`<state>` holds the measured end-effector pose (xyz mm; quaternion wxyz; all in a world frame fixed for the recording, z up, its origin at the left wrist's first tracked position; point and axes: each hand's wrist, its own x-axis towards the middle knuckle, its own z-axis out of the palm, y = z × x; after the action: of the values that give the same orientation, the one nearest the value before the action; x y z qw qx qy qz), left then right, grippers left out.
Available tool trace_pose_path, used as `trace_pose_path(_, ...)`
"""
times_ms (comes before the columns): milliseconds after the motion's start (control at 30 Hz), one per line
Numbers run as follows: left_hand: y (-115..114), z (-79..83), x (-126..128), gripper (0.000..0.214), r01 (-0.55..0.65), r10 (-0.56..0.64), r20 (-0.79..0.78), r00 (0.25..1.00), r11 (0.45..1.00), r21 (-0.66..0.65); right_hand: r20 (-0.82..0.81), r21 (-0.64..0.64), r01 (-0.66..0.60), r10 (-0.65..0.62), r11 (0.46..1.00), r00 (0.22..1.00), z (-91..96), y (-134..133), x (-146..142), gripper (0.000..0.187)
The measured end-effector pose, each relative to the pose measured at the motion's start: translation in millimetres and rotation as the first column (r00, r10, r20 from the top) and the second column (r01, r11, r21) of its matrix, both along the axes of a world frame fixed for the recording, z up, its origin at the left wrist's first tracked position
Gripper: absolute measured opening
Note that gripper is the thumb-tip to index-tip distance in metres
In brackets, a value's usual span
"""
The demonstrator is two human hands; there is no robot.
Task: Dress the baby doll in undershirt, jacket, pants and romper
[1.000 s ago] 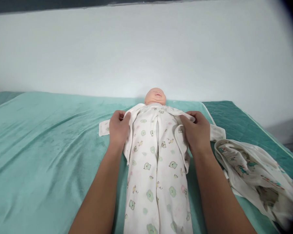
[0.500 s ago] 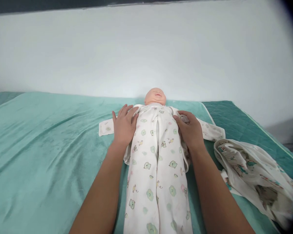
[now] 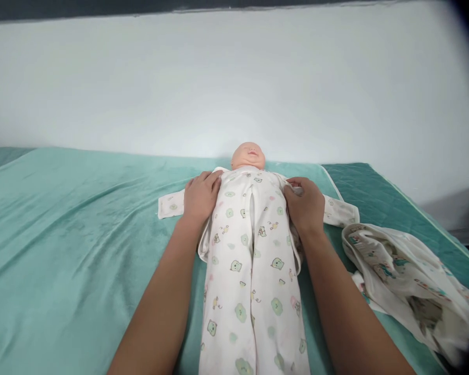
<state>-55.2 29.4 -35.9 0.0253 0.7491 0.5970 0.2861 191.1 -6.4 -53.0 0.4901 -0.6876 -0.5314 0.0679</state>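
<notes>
A baby doll [image 3: 249, 154] lies on its back, head toward the wall. White baby pants [image 3: 250, 250] printed with green bears cover its front, their waist up near its neck and both legs stretched toward me. Below them shows a white baby shirt [image 3: 171, 204] with sleeves spread to both sides. My left hand [image 3: 201, 197] is closed at the upper left edge of the pants, by the doll's shoulder. At the opposite edge, my right hand [image 3: 305, 203] pinches the pants between thumb and fingers. Both fingertips are partly hidden by cloth and knuckles.
A crumpled white printed garment [image 3: 410, 276] lies at the right, touching the right sleeve's end. A light green cloth [image 3: 101, 234] covers the surface, with a darker green quilted one [image 3: 359, 182] at the right. The white wall [image 3: 180, 88] stands behind the doll.
My left hand's spread fingers have drawn together at the pants' edge. My right hand has turned slightly and its fingers have closed further. The doll and garments have hardly moved.
</notes>
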Motion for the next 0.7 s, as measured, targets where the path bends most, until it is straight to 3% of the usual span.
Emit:
trace_pose_path(133, 9, 0.6, -9, 0.040, -0.133, 0.132, -0.030, 0.991, 0.989, -0.065, 0.153, -0.033, 0.071, -0.065, 0.997, 0.986, 3.9, 18, 18, 0.028)
trace_pose_path(267, 14, 1.0, -20, 0.040, -0.334, 0.332, -0.046, 0.942, 0.920, -0.208, 0.247, -0.174, 0.114, -0.069, 0.978, 0.967, 3.6, 34, 51, 0.030)
trace_pose_path(333, 15, 1.0, -23, 0.040, -0.367, 0.367, -0.046, 0.929, 0.901, -0.233, 0.298, -0.204, 0.119, -0.054, 0.972, 0.953, 2.5, 35, 59, 0.031)
trace_pose_path(433, 14, 2.1, -23, 0.040, -0.293, 0.293, -0.010, 0.956, 0.952, -0.091, 0.423, -0.021, 0.067, -0.051, 0.998, 0.905, 6.4, 27, 48, 0.034)
trace_pose_path(533, 10, 5.6, -18, 0.048, -0.054, 0.052, 0.030, 0.998, 0.996, 0.066, 0.531, 0.122, -0.168, 0.078, 0.978, 0.844, 14.4, 16, 25, 0.046)
trace_pose_path(633, 7, 9.9, -13, 0.060, 0.191, -0.191, -0.004, 0.982, 0.982, 0.010, 0.514, -0.015, -0.392, 0.343, 0.920, 0.786, 15.4, 14, 13, 0.059)
trace_pose_path(700, 5, 11.7, -11, 0.061, 0.199, -0.203, -0.062, 0.977, 0.978, -0.064, 0.469, -0.159, -0.410, 0.434, 0.898, 0.769, 11.6, 16, 14, 0.060)
